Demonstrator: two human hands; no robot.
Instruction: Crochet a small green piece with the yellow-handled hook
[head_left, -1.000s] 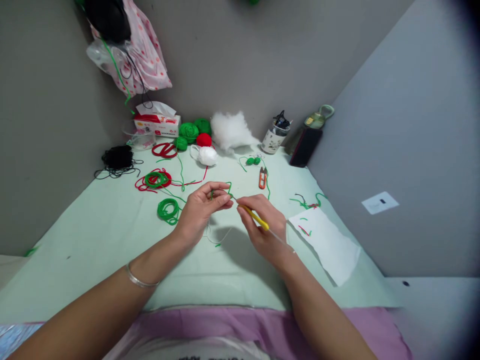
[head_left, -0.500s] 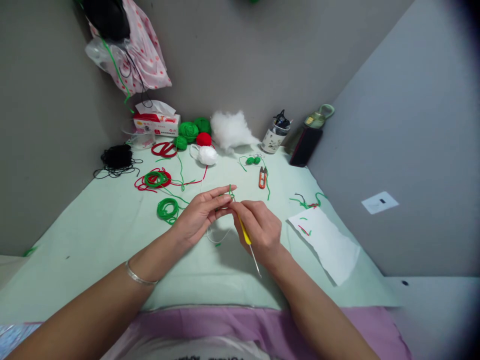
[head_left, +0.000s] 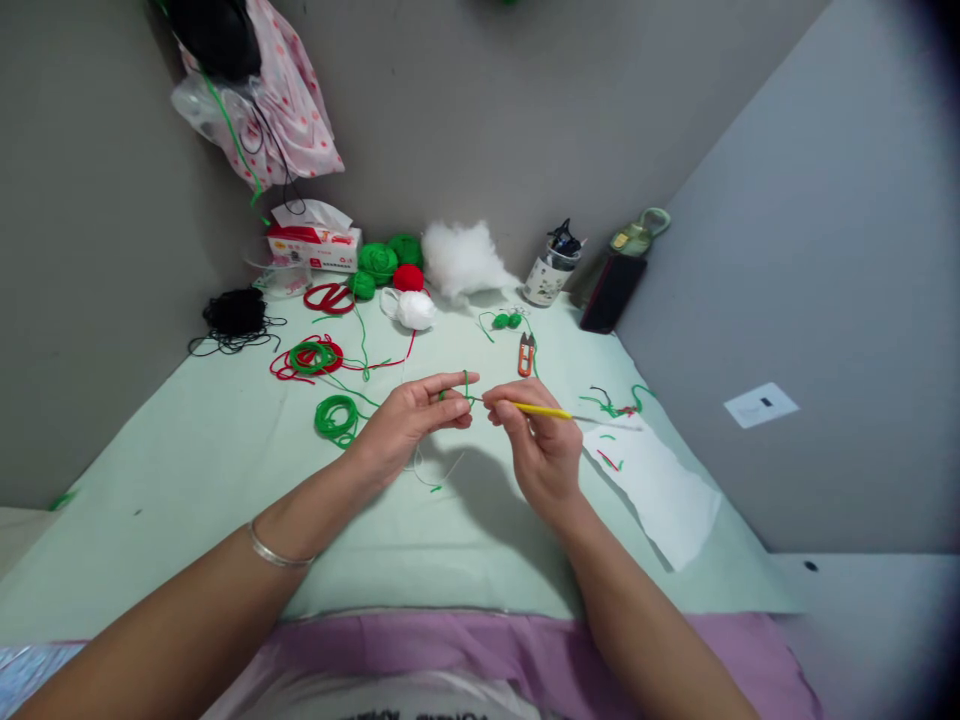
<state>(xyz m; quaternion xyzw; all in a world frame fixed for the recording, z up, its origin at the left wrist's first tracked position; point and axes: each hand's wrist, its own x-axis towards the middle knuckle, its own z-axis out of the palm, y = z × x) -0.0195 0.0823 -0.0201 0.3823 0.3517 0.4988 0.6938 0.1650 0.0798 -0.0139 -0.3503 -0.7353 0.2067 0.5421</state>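
My right hand (head_left: 541,452) has a closed grip on the yellow crochet hook (head_left: 541,410), pinched btw thumb & fingers, hook tip pointing left at centre frame. My left hand (head_left: 409,420) is closed on the green yarn loop (head_left: 463,388), index finger out straight, loop standing just above the fingertips & touching the hook tip.

Risks, as I judge them: loop is tiny & loosely pinched, so a tug w/ the hook could pull it off my fingers or undo it; the loose yarn tail under my hands could snag on the table (head_left: 187,470).

Count: 1 hook, 1 loop in hand. Left of centre, 1 green coil (head_left: 337,418), 1 red/green tangle (head_left: 311,358). Upper centre: 3 green yarn balls, 1 red ball (head_left: 407,278), 1 white ball (head_left: 414,311), 1 stuffing puff (head_left: 461,260). 1 orange snips (head_left: 526,354), 1 red scissors (head_left: 328,298), 1 tissue box (head_left: 315,247), 1 black yarn pile (head_left: 234,316) at left, 1 white sheet (head_left: 664,490) at right
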